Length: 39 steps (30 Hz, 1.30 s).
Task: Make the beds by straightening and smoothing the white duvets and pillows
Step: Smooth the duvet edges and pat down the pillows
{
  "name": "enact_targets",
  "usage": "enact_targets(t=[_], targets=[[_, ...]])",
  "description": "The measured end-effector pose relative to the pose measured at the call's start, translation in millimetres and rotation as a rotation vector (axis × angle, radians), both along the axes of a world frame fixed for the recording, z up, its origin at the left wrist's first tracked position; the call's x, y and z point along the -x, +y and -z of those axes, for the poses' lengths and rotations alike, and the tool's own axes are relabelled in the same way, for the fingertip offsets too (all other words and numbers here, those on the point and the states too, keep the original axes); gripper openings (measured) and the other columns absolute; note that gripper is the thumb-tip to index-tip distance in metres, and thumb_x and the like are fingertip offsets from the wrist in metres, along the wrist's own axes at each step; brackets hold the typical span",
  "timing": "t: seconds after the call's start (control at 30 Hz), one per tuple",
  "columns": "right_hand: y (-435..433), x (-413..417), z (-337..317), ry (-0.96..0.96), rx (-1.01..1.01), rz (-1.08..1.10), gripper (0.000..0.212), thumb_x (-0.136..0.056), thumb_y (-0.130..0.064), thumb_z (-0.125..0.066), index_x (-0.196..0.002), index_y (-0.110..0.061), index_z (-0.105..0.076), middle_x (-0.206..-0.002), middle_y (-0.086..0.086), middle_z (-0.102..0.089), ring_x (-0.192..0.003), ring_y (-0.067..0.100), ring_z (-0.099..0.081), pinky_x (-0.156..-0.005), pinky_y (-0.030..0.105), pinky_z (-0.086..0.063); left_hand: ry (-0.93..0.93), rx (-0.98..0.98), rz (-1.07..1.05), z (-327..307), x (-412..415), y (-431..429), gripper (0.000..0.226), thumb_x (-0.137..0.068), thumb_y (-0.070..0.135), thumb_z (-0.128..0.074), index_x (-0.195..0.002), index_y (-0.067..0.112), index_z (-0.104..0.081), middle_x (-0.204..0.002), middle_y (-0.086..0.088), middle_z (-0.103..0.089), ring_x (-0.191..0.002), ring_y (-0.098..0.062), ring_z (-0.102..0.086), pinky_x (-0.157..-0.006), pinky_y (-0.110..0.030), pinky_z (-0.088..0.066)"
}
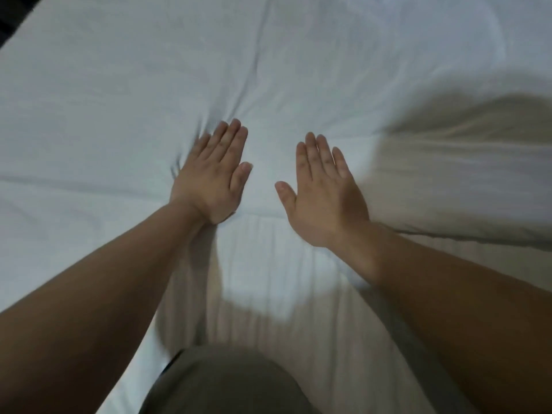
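A white duvet (125,85) fills almost the whole view, with soft creases running up from the middle. My left hand (212,174) lies flat on it, fingers straight and together, and the cloth bunches into small wrinkles at its left side. My right hand (322,192) is spread flat just to the right, fingers straight, on or just above the duvet's near edge. Both bare forearms reach in from the bottom corners. At the right, a shaded fold of the duvet (466,174) bulges up.
Below the duvet's edge a striped white sheet (277,279) hangs down the bed's side. My grey-clad body (227,383) stands against the bed at the bottom. A dark strip (12,13) shows past the bed at the top left corner.
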State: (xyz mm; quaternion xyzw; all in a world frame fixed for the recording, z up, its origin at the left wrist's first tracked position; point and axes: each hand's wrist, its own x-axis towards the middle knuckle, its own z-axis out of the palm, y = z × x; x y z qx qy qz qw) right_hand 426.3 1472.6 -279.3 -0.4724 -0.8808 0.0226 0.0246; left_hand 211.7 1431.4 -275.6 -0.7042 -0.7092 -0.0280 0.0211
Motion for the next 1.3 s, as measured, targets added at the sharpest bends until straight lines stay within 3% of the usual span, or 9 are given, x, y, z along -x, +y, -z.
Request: enact_targets(t=[0.2, 0.5, 0.8, 0.9, 1.3], targets=[[-9, 58, 2, 0.037, -0.004, -0.093, 0.084, -0.100, -0.058, 0.000, -0.160, 0.000, -0.009, -0.169, 0.018, -0.002, -0.157, 0.030, 0.000, -0.127, 0.046, -0.004, 0.019, 0.005, -0.064, -2, 86, -17, 0.066, -0.106, 0.045, -0.011, -0.162, 0.011, -0.015, -0.169, -0.005, -0.012, -0.157, -0.019, -0.007, -0.127, -0.041, -0.007], [-19, 160, 8, 0.036, 0.006, -0.186, 0.084, -0.100, -0.059, 0.002, -0.160, -0.001, 0.002, -0.168, 0.018, 0.009, -0.156, 0.029, 0.009, -0.127, 0.046, 0.000, 0.027, 0.010, -0.288, 0, 223, -44, 0.069, -0.103, 0.049, -0.006, -0.162, 0.014, -0.010, -0.170, -0.002, -0.005, -0.157, -0.018, -0.003, -0.127, -0.040, -0.005], [-26, 259, 11, 0.090, 0.000, -0.287, 0.087, -0.098, -0.061, 0.002, -0.160, 0.000, -0.002, -0.168, 0.019, 0.005, -0.157, 0.031, 0.006, -0.127, 0.046, -0.002, -0.006, -0.058, -0.496, 5, 325, -65, 0.065, -0.105, 0.045, -0.009, -0.162, 0.014, -0.007, -0.170, -0.004, -0.002, -0.157, -0.019, 0.000, -0.127, -0.039, 0.000], [-28, 292, 10, 0.079, 0.002, -0.326, 0.086, -0.098, -0.060, 0.005, -0.160, 0.000, 0.001, -0.168, 0.019, 0.009, -0.156, 0.030, 0.010, -0.127, 0.047, 0.000, -0.018, -0.086, -0.584, 10, 347, -67, 0.066, -0.104, 0.044, -0.009, -0.162, 0.013, -0.006, -0.170, -0.005, -0.002, -0.157, -0.020, 0.000, -0.127, -0.038, 0.002], [-45, 400, 11, 0.097, 0.017, -0.421, 0.082, -0.100, -0.057, 0.004, -0.159, 0.001, 0.008, -0.167, 0.020, 0.014, -0.155, 0.032, 0.015, -0.126, 0.047, 0.004, -0.051, -0.121, -0.615, 14, 418, -64, 0.062, -0.108, 0.044, -0.012, -0.163, 0.017, -0.005, -0.170, -0.001, 0.001, -0.156, -0.014, 0.002, -0.127, -0.037, -0.001]])
